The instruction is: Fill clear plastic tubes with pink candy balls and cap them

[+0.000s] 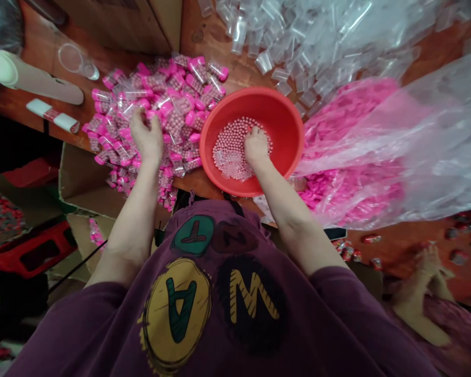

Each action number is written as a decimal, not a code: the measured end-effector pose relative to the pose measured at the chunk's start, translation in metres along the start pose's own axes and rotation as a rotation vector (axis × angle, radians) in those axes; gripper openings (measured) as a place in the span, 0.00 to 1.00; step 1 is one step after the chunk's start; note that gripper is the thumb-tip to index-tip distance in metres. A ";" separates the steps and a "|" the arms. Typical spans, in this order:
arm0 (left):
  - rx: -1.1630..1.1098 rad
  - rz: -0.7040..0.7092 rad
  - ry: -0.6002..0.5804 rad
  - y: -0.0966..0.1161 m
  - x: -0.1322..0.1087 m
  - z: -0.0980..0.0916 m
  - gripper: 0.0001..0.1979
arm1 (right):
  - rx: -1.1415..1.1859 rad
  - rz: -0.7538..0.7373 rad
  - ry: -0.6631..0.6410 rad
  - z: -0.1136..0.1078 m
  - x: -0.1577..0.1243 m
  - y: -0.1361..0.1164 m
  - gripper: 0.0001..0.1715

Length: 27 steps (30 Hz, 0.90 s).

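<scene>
- Left hand (147, 139) (grip unclear) is laid on filled tubes (172, 102), at the table's (204, 31) left edge.
- Right hand (256, 146) is buried in the basin's (288, 120) beads (235, 137), grip hidden.
- Many empties (298, 47) are judged left, at the far edge.

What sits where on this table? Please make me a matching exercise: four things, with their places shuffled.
Things:
1. left hand
2. right hand
3. empty clear tubes
4. loose pink caps

Places:
A. inside the red basin, on the pink beads
B. in the clear plastic bag right of the basin
C. on the pile of filled pink-capped tubes
D. heaped at the far side of the table

Pairs: 1-C, 2-A, 3-D, 4-B.
</scene>
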<state>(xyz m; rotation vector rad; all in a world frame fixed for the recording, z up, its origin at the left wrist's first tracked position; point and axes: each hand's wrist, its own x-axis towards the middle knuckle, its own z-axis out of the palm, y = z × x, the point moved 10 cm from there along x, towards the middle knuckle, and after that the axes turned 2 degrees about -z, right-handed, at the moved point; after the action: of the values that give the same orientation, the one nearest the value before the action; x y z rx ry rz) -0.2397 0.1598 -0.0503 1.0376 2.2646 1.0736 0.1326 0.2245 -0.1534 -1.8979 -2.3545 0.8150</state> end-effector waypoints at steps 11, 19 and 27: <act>-0.005 0.079 0.020 0.011 -0.002 0.003 0.14 | 0.399 -0.244 -0.170 0.052 -0.010 -0.058 0.30; -0.404 0.045 -0.538 0.073 -0.110 0.113 0.16 | 0.912 -0.126 0.131 0.010 -0.053 -0.040 0.38; -0.638 -0.270 -0.908 0.087 -0.162 0.165 0.14 | 0.948 -0.170 0.130 -0.056 -0.107 -0.035 0.44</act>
<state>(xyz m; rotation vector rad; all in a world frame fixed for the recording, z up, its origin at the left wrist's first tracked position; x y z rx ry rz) 0.0065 0.1487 -0.0723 0.6971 1.1749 0.8580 0.1473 0.1433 -0.0580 -1.2661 -1.5432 1.3857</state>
